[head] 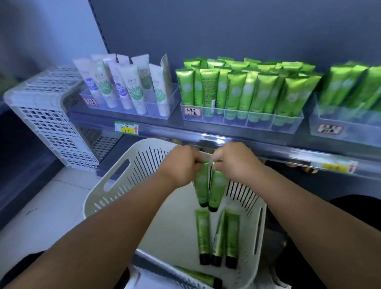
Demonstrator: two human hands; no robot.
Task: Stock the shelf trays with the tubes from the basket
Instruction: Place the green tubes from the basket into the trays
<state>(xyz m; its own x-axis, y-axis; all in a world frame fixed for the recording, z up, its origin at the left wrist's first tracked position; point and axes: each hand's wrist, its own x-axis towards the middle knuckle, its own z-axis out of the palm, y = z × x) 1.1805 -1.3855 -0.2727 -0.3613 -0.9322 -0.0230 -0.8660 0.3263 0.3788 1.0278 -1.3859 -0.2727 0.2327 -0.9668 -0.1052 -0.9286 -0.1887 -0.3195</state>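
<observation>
A cream slotted basket stands below the shelf with several green tubes lying on its floor, black caps toward me. Above the basket my left hand pinches the crimped end of one green tube, which hangs cap down. Right beside it my right hand holds a second green tube the same way. The two hanging tubes touch. On the shelf a clear tray is packed with upright green tubes, and another clear tray of green tubes sits to its right.
A clear tray of white tubes stands at the shelf's left. A white lattice crate lies tipped against the shelf end. The shelf's front rail with price tags runs just above my hands. Pale floor tiles lie at left.
</observation>
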